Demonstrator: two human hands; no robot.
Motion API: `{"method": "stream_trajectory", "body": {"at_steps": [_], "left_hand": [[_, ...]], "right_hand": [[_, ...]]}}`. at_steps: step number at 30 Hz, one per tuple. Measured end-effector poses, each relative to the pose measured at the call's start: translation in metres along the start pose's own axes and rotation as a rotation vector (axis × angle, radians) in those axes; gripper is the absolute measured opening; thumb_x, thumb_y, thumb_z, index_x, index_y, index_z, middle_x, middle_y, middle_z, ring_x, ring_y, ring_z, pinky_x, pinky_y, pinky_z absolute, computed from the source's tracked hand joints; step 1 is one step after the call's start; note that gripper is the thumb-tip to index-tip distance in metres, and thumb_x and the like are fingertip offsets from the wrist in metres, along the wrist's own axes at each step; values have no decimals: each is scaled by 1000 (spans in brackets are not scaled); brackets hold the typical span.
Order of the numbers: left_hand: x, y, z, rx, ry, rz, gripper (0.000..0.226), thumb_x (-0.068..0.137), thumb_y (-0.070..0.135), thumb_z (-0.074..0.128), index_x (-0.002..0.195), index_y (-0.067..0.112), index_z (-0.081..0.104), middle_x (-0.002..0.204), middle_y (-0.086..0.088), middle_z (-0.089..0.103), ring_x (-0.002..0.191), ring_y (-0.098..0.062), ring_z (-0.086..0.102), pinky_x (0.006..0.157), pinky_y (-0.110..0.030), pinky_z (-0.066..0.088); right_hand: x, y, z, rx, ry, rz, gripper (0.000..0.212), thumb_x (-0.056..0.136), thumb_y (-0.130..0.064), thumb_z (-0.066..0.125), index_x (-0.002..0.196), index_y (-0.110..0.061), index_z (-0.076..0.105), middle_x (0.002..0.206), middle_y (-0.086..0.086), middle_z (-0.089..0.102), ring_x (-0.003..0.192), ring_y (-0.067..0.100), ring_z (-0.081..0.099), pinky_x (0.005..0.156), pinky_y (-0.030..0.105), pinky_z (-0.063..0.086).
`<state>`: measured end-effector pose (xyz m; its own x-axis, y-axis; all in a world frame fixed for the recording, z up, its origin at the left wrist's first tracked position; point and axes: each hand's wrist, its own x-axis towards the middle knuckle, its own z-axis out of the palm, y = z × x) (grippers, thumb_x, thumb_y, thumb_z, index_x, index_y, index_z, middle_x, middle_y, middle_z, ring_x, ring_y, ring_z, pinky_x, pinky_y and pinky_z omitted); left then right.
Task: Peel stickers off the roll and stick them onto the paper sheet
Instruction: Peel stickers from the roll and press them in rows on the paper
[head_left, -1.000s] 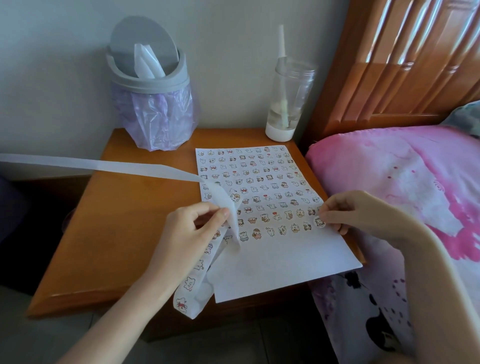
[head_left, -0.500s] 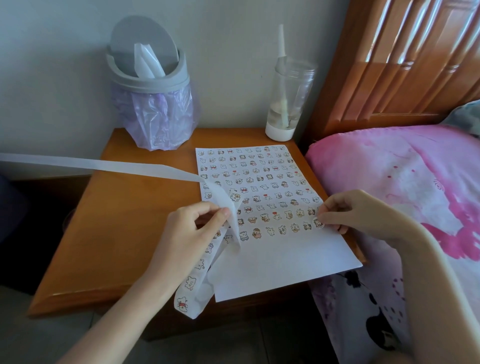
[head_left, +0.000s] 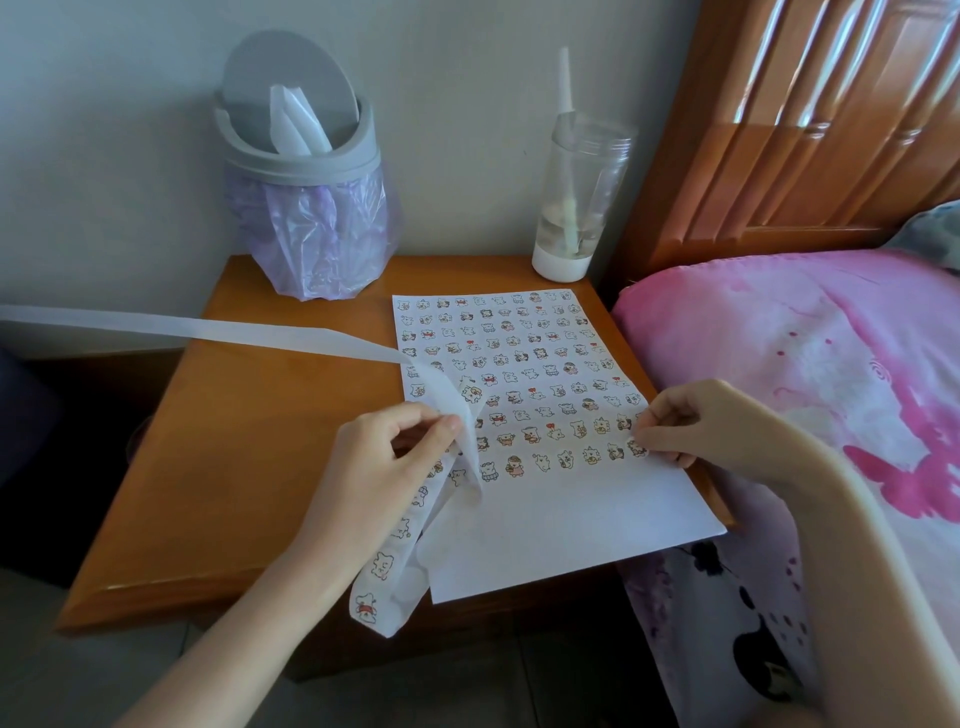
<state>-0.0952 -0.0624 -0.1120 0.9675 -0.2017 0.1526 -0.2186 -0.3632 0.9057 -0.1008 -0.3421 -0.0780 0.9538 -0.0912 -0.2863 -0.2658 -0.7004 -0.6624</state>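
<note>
Pinching a sticker (head_left: 637, 448) onto the lowest row's end, right hand (head_left: 711, 423) fills the paper sheet (head_left: 571, 519) while left hand (head_left: 379, 473) grips the sticker strip (head_left: 383, 566) ready.

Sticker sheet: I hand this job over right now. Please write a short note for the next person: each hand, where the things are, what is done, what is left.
Left hand: pinches the sticker strip over the sheet's left edge. The part with unpeeled stickers hangs off the nightstand front, and the empty backing trails away to the left.
Right hand: fingers curled on one sticker at the right end of the lowest row.
Paper sheet: flat on the nightstand.
Done: the upper part is filled with rows of stickers.
Left: press this sticker down, then fill the blank lower part.
</note>
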Motion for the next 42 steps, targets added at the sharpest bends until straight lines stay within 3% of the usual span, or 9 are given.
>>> {"method": "stream_trajectory", "body": {"at_steps": [7, 11, 17, 25, 29, 34, 39, 42], "left_hand": [[0, -2, 1, 12, -6, 4, 15, 87, 28, 60, 87, 19, 73, 74, 10, 70, 73, 1, 64, 58, -6, 42], [0, -3, 1, 31, -8, 6, 16, 88, 29, 60, 85, 19, 72, 75, 9, 71, 73, -2, 64, 59, -8, 44], [0, -4, 2, 51, -4, 5, 16, 89, 29, 59, 84, 21, 72, 78, 9, 71, 75, -9, 65, 63, -21, 49], [0, -5, 2, 69, -8, 15, 16, 89, 29, 59, 85, 21, 72, 79, 9, 71, 75, -9, 64, 61, -17, 46], [1, -5, 3, 86, -4, 26, 16, 89, 29, 59, 85, 20, 72, 79, 9, 70, 75, -8, 64, 61, -15, 46], [0, -4, 2, 79, -1, 23, 15, 89, 27, 59, 85, 20, 72, 78, 10, 70, 75, -4, 63, 61, -10, 44], [0, -4, 2, 74, -1, 15, 15, 90, 27, 59, 86, 20, 72, 81, 11, 71, 78, -4, 65, 66, -16, 50], [-1, -3, 1, 69, -5, 15, 16, 89, 28, 59, 85, 21, 72, 78, 10, 71, 74, -7, 64, 61, -15, 47]], "right_hand": [[-2, 0, 3, -10, 13, -2, 7, 78, -16, 75, 78, -12, 69, 71, 6, 69, 58, 11, 58, 60, 22, 52], [-3, 1, 5, -62, 38, -31, 17, 71, -23, 81, 78, -16, 67, 75, 9, 66, 64, 15, 55, 63, 32, 47], [1, 6, 4, -67, 67, -32, 36, 71, -23, 81, 94, -18, 54, 72, 2, 56, 60, 13, 49, 55, 26, 42], [5, 10, 2, -103, 45, -34, 13, 87, -24, 66, 93, -21, 55, 80, 7, 61, 64, 15, 50, 57, 27, 43], [7, 5, 7, -114, 77, -8, 31, 75, -39, 75, 90, -20, 55, 71, 2, 56, 60, 13, 46, 53, 26, 36], [9, 10, 6, -99, 89, -9, 18, 85, -26, 69, 94, -16, 56, 74, 5, 59, 62, 15, 50, 55, 28, 41], [9, 8, 7, -71, 75, 7, 32, 74, -38, 77, 89, -20, 56, 71, 3, 56, 60, 15, 46, 54, 27, 37], [10, 11, 5, -67, 51, 20, 25, 78, -30, 75, 90, -20, 55, 73, 4, 56, 63, 16, 48, 56, 28, 40]]}}
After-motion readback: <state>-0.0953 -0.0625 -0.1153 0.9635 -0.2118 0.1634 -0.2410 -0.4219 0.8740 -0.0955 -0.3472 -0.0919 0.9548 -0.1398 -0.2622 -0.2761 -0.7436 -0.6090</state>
